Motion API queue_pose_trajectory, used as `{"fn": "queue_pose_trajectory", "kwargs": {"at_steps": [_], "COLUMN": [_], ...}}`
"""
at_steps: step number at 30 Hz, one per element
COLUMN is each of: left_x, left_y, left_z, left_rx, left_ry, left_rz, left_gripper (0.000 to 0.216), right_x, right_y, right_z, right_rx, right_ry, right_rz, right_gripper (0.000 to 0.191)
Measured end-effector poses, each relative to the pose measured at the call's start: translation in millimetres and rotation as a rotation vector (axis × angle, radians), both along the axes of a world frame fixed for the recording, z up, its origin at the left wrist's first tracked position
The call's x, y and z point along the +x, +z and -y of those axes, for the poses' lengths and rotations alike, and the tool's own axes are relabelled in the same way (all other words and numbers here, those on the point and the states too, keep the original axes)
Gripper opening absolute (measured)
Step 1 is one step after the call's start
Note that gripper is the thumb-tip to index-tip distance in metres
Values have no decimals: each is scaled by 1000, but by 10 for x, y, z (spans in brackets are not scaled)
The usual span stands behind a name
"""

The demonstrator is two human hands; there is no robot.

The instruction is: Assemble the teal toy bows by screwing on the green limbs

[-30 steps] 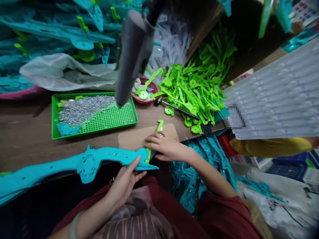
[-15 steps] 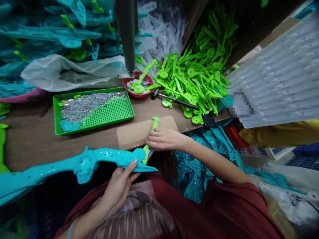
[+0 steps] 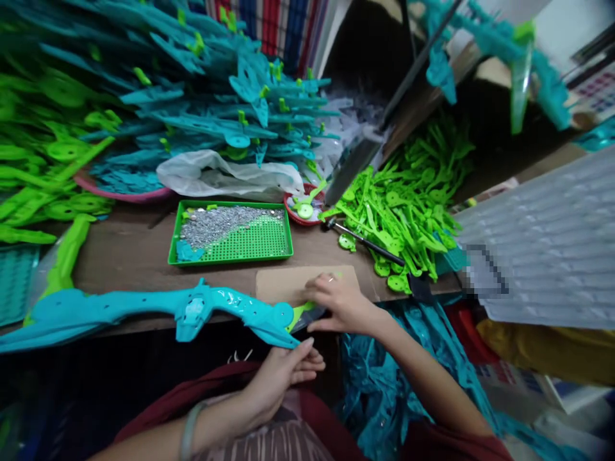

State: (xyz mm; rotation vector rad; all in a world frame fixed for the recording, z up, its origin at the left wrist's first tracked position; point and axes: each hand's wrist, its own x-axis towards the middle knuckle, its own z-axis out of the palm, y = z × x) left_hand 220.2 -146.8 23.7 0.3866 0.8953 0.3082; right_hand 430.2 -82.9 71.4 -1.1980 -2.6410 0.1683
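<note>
A long blue plastic toy bow [image 3: 144, 302] lies along the front edge of the bench. At its right tip is my left hand [image 3: 283, 374], fingers stretched out and thumb beside the tip; whether they touch is unclear. A green plastic arm [image 3: 302, 315] joins the bow's right end and runs under my right hand [image 3: 336, 301]. That hand is over a cardboard piece [image 3: 278, 282], thumb and fingers apart, partly hiding the green arm.
A green tray [image 3: 230, 261] of small metal parts stands behind the bow. A red basket [image 3: 300, 219], a hammer [image 3: 368, 242] and a heap of green arms [image 3: 384, 205] are at the right. Blue parts [image 3: 230, 115] pile up behind; a grey metal post [image 3: 353, 166] slants down.
My view has swung left. My left hand has slid right from under the bow to its tip, loosening its fingers. My right hand has turned flatter over the green arm, which has swung down.
</note>
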Motion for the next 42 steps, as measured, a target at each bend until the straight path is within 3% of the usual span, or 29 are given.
{"fn": "queue_pose_trajectory", "kwargs": {"at_steps": [3, 4, 6, 8, 9, 11, 13, 15, 18, 21, 25, 28, 31, 35, 38, 42], "left_x": [133, 146, 91, -74, -183, -393, -516, -528, -488, -573, -790, -860, -845, -753, -649, -507], "left_y": [-78, -77, -17, 121, 208, 373, 452, 402, 168, -12, 70, 232, 265, 56, -146, -287], "left_z": [-31, -42, -75, -166, -256, -565, -1046, -1622, -2357, -2629, -2325, -1824, -1280, -847, -795, -858], "left_rx": [85, 72, 0, 11, 113, 597, 1223, 1681, 2049, 2163, 2253, 2306, 2265, 2361, 2395, 2340], "left_ry": [42, 40, -53, -316, -468, -667, -522, -450, -668, -813, -661, -510, -349, -333, -335, -212], "left_rz": [-1, 4, 26, 92, 128, 165, -44, -328, -604, -808, -1077, -990, -806, -499, -367, -257], "left_gripper": [64, 65, 68, 66, 62, 48, 42, 43, 49, 52, 60, 57, 40, 31, 29, 24], "right_x": [178, 222, 255, 215, 171, 56, -75, -204, -369, -510, -763, -981, -1124, -1171, -1170, -1176], "right_y": [125, 163, 229, 292, 324, 380, 409, 397, 313, 184, -26, -196, -351, -482, -508, -499], "right_z": [-485, -677, -1029, -1268, -1339, -1413, -1459, -1523, -1638, -1712, -1800, -1930, -2061, -2149, -2154, -2134], "right_rx": [97, 118, -14, -263, -370, -512, -570, -583, -549, -416, -184, -186, -183, -173, -185, -211], "right_ry": [-440, -526, -490, -336, -274, -188, -135, -124, -195, -280, -344, -355, -337, -360, -412, -457], "right_rz": [-503, -673, -932, -1065, -1093, -1115, -1178, -1293, -1435, -1481, -1573, -1592, -1587, -1553, -1504, -1491], "right_gripper": [54, 53, 48, 39, 35, 35, 43, 45, 41, 37, 36, 40, 43, 48, 48, 46]}}
